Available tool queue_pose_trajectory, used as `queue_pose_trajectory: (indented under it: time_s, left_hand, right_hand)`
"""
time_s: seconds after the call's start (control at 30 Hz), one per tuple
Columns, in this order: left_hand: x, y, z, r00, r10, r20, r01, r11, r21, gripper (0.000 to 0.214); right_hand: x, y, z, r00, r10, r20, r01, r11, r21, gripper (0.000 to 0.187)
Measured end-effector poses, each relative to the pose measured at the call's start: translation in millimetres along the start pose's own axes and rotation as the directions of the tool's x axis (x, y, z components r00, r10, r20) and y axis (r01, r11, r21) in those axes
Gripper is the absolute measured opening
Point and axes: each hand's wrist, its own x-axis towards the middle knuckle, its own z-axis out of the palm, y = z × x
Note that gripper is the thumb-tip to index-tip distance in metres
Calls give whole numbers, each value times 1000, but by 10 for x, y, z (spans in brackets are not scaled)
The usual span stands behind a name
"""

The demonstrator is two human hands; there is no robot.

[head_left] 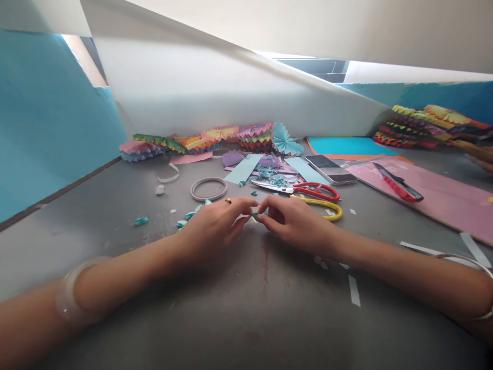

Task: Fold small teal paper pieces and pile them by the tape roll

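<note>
My left hand (215,223) and my right hand (295,221) meet at the middle of the grey table (246,308). The fingertips of both pinch a small folded piece of teal paper (257,213), mostly hidden between them. A ring shows on my left hand and a clear bangle (67,298) sits on my left forearm. Just behind my right hand lie red-handled scissors (304,189) and yellow-handled scissors (327,206). Small teal paper scraps (185,218) are scattered by my left hand.
A tape ring (208,188), a phone (330,169), a red cutter (398,186) on pink paper (442,198), and teal sheets lie behind. Folded paper fans (215,137) line the white back wall; more fans (423,123) sit far right. Another person's hand (481,163) shows at the right edge.
</note>
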Motion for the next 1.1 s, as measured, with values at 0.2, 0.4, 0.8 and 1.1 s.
queue_pose_trajectory:
  time_s: [0.2, 0.4, 0.8, 1.1]
  left_hand:
    - [-16, 4, -3, 994, 17, 108, -11, 998, -56, 32]
    - [6, -2, 10, 988, 125, 89, -118, 990, -80, 30]
    - [12, 36, -22, 995, 104, -1, -104, 989, -108, 12]
    - [31, 13, -15, 940, -293, 178, 337, 699, -631, 24]
  right_hand:
    - [6, 33, 35, 999, 45, 6, -46, 988, 145, 15]
    - [12, 7, 59, 985, 55, 162, -118, 906, 407, 18]
    - [-9, -5, 26, 963, 23, 269, -178, 802, 570, 18]
    - [-39, -17, -8, 985, 38, 167, -114, 876, 469, 21]
